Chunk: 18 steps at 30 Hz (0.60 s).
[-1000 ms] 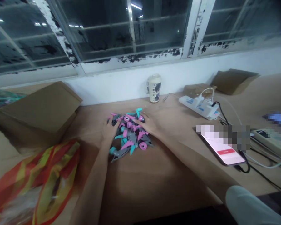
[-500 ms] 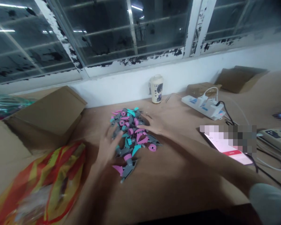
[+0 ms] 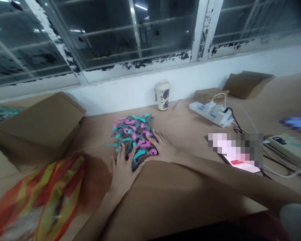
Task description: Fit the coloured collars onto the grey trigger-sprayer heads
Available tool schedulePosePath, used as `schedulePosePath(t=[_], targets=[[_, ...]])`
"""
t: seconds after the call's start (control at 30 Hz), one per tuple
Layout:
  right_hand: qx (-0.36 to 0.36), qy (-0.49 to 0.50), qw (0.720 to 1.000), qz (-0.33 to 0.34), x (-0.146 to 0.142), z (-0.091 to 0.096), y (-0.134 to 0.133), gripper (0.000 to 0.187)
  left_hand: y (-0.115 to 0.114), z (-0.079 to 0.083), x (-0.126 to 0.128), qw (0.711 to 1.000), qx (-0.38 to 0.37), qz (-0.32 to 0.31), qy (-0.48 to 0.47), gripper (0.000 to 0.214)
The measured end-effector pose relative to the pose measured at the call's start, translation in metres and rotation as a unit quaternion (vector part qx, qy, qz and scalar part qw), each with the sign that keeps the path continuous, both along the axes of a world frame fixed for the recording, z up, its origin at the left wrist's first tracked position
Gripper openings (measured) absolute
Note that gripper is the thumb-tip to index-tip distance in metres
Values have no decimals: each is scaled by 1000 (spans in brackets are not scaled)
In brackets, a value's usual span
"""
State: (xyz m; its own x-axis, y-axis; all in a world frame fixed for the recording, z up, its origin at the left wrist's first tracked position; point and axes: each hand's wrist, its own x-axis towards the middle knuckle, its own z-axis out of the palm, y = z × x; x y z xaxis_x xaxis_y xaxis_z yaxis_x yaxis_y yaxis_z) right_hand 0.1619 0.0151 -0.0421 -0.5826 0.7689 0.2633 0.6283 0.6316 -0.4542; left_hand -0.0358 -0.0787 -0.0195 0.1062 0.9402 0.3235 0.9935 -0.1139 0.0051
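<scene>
A heap of small plastic parts (image 3: 131,130) in grey, pink and teal lies on the brown table (image 3: 185,190) below the window. My left hand (image 3: 124,172) lies flat at the heap's near edge, fingers stretched out against the nearest pieces. My right hand (image 3: 163,150) rests flat at the heap's right side, fingers spread and touching the parts. Neither hand holds anything.
A cardboard box (image 3: 37,124) stands at the left, with a red and yellow bag (image 3: 35,197) in front of it. A paper cup (image 3: 162,95) stands by the wall. A power strip (image 3: 212,112) with cables and a phone (image 3: 238,157) lie to the right.
Both hands have drawn toward me, pushing the scattered near pieces back into a tighter heap. My left hand moved from beside the heap to its near edge.
</scene>
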Motion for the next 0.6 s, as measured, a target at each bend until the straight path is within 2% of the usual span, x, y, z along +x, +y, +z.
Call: schedulePosePath(t=[0.13,0.27,0.4,0.5,0.6], targets=[[-11,-4,1000,-14,-21,6,19,107,20,-2,-5,999,15,38,3,66],[-29,5,999,-17,-32,9,26,109,33,-2,-14,998,25,56,11,68],[-44,83,994,-55,-28,10,38,94,33,0,-17,998,46,48,-2,71],[-53,115,982,-142,-21,13,67,84,27,0,-13,998,56,23,-13,71],[-57,109,974,-191,-16,14,108,84,22,-1,-8,997,68,-6,-20,72]])
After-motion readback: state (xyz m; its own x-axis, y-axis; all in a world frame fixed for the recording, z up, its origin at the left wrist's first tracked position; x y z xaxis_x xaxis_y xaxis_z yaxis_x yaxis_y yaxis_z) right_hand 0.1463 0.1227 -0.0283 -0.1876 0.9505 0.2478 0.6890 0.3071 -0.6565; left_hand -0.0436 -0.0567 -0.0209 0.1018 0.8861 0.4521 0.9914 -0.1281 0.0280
